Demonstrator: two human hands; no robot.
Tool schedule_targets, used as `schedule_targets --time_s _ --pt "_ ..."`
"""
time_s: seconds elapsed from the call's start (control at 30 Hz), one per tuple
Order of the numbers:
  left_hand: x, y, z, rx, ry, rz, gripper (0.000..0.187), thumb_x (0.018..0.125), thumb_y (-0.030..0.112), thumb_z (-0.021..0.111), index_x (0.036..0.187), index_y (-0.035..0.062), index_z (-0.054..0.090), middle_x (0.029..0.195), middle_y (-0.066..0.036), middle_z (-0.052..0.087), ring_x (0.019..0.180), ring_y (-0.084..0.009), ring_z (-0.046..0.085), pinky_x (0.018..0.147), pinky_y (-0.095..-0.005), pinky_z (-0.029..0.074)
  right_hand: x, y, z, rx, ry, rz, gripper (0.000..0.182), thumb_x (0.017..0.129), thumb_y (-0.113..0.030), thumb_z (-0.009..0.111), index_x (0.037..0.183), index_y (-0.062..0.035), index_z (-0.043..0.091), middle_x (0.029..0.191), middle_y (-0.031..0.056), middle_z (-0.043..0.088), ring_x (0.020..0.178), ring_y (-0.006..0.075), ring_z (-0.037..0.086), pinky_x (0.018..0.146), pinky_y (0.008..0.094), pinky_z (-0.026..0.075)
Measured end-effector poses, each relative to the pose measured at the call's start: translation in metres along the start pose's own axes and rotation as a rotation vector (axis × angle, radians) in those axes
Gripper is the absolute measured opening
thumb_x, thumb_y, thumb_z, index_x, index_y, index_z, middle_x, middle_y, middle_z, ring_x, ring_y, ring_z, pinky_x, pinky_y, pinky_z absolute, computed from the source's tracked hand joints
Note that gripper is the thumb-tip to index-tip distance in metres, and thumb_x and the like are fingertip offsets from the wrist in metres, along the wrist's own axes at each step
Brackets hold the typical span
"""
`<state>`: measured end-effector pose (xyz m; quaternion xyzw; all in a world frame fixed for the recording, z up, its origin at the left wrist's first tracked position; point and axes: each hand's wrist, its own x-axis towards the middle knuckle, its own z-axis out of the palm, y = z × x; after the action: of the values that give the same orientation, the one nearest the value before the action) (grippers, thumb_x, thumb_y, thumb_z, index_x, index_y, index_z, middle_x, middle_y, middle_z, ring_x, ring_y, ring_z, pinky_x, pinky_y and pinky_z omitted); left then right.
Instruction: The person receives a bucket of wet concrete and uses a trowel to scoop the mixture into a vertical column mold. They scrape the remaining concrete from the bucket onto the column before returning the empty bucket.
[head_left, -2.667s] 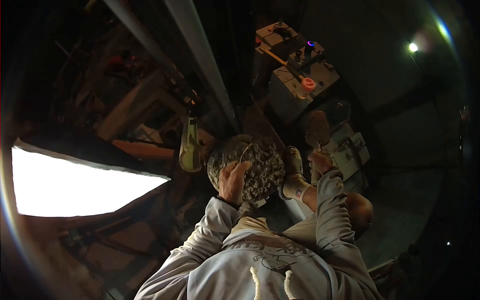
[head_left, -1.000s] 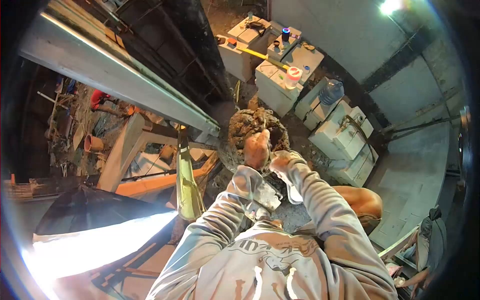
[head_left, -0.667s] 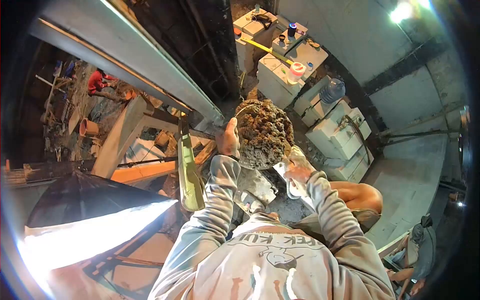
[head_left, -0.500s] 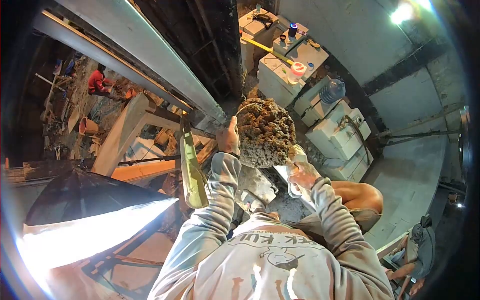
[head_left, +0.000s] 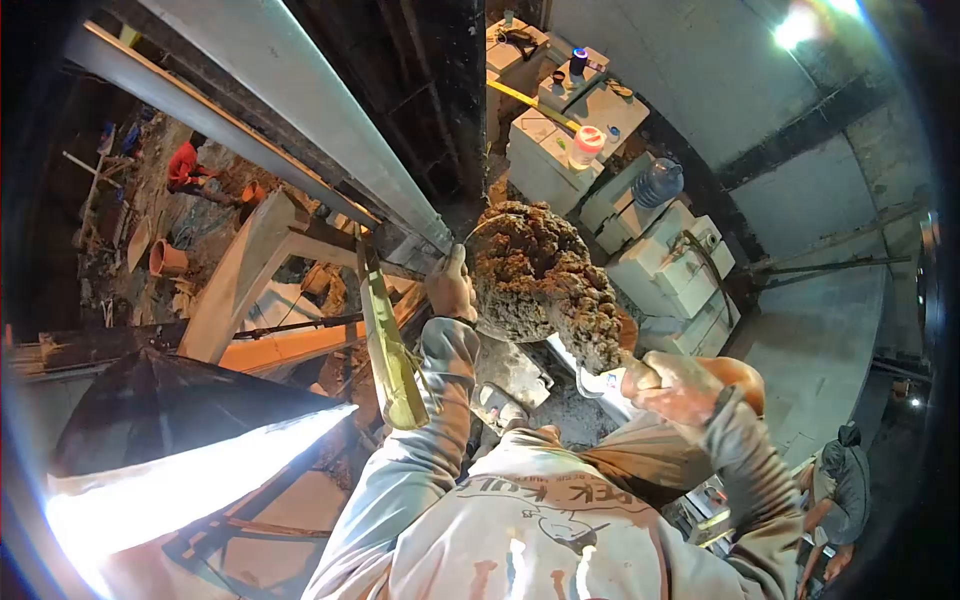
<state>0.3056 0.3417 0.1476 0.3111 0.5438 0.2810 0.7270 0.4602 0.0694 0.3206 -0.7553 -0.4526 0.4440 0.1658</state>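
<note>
A round container heaped with brown, lumpy wet material (head_left: pixel 530 265) is in front of my chest; its walls are mostly hidden. My left hand (head_left: pixel 452 288) is closed on the container's left edge, by a thin curved rim or wire. Lower right of the heap, my right hand (head_left: pixel 678 388) is wrapped round the pale handle of a tool (head_left: pixel 612 382). Clumps of the same material (head_left: pixel 592 325) lie at the tool's far end and hide its blade, touching or overlapping the heap.
White blocks (head_left: pixel 665 260) stand to the right, with a water jug (head_left: pixel 658 183) and a red-white container (head_left: pixel 586 147) on them. A metal beam (head_left: pixel 320 110) runs diagonally at upper left. One person in red (head_left: pixel 186 166) sits far left; another (head_left: pixel 845 480) is lower right. A bright lamp (head_left: pixel 200 450) glows.
My right hand has moved right and down, away from the heap. Clumps now extend toward the tool handle on the heap's right side. My left hand keeps its hold, slightly shifted left.
</note>
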Motion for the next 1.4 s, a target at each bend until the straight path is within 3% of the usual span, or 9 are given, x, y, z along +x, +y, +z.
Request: schedule_targets --time_s 0.17,0.23,0.33,0.4,0.5,0.83,0.97,1.27,1.4 --pt "0.013 -0.014 -0.014 0.007 -0.100 0.133 0.036 0.085 0.029 0.054 0.056 0.0116 0.039 0.043 0.002 0.033 0.031 -0.0095 0.029 0.032 -0.0263 0.021 0.086 -0.100 -0.084 0.000 -0.392 0.310 0.018 0.074 -0.018 0.059 0.075 -0.0004 0.054 0.062 0.0087 0.053 0.054 0.0172 0.058 0.040 0.0316 0.044" --pt "0.013 -0.020 -0.008 -0.179 -0.010 0.132 0.035 0.085 0.026 0.052 0.057 0.0119 0.039 0.045 0.002 0.032 0.033 -0.0090 0.029 0.032 -0.0264 0.021 0.202 -0.101 -0.072 -0.254 -0.633 0.343 0.021 0.080 -0.023 0.051 0.083 -0.0044 0.061 0.074 0.0122 0.060 0.071 0.0205 0.061 0.058 0.0349 0.048" --pt "0.019 -0.020 -0.016 -0.201 0.121 -0.041 0.027 0.082 0.021 0.053 0.059 0.0119 0.043 0.047 0.001 0.034 0.033 -0.0109 0.031 0.031 -0.0266 0.024 0.320 -0.113 -0.093 -0.777 -0.813 -0.296 0.026 0.080 -0.025 0.050 0.095 -0.0090 0.064 0.094 0.0135 0.064 0.085 0.0236 0.061 0.070 0.0375 0.048" --pt "0.040 -0.032 -0.006 0.047 0.032 0.368 0.023 0.081 0.021 0.055 0.062 0.0093 0.048 0.047 -0.001 0.039 0.033 -0.0128 0.034 0.033 -0.0289 0.027 0.366 -0.098 -0.085 -1.071 -0.625 -0.656 0.026 0.079 -0.025 0.052 0.096 -0.0087 0.064 0.094 0.0115 0.064 0.084 0.0238 0.061 0.070 0.0378 0.048" --pt "0.037 -0.013 0.007 -0.073 0.100 0.084 0.025 0.080 0.023 0.057 0.060 0.0090 0.049 0.045 -0.001 0.037 0.034 -0.0123 0.034 0.035 -0.0298 0.025 0.255 -0.148 -0.092 -0.634 -0.261 -0.093 0.044 0.076 -0.039 0.046 0.092 -0.0031 0.065 0.097 0.0146 0.063 0.086 0.0251 0.059 0.076 0.0394 0.043" --pt "0.011 -0.010 0.011 -0.044 0.069 0.239 0.032 0.080 0.024 0.056 0.055 0.0121 0.039 0.047 0.002 0.030 0.033 -0.0094 0.028 0.033 -0.0256 0.019 0.123 -0.035 -0.069 -0.142 -0.028 0.052 0.032 0.072 -0.026 0.059 0.094 -0.0025 0.053 0.078 0.0145 0.059 0.070 0.0278 0.057 0.065 0.0380 0.046" --pt "0.012 -0.008 0.011 -0.102 0.044 0.187 0.033 0.079 0.022 0.056 0.056 0.0132 0.035 0.047 0.002 0.030 0.033 -0.0091 0.023 0.034 -0.0258 0.017 0.076 0.021 -0.029 -0.478 -0.109 0.328 0.039 0.072 -0.023 0.059 0.105 -0.0041 0.051 0.085 0.0189 0.061 0.082 0.0355 0.060 0.070 0.0409 0.048" --pt "0.001 0.001 0.015 -0.270 0.042 0.048 0.030 0.076 0.021 0.058 0.054 0.0117 0.039 0.045 0.003 0.033 0.032 -0.0083 0.029 0.032 -0.0234 0.020 0.087 0.062 0.049 -0.530 -0.454 0.251 0.032 0.078 -0.019 0.052 0.105 -0.0038 0.059 0.089 0.0133 0.063 0.083 0.0280 0.060 0.070 0.0357 0.048" --pt "-0.009 0.004 0.023 -0.286 -0.042 -0.005 0.030 0.077 0.020 0.057 0.054 0.0115 0.039 0.046 0.002 0.034 0.034 -0.0080 0.030 0.033 -0.0233 0.020 0.130 0.095 0.131 -0.500 -0.264 0.014 0.025 0.076 -0.016 0.056 0.095 -0.0031 0.063 0.091 0.0154 0.061 0.081 0.0257 0.060 0.065 0.0330 0.050"
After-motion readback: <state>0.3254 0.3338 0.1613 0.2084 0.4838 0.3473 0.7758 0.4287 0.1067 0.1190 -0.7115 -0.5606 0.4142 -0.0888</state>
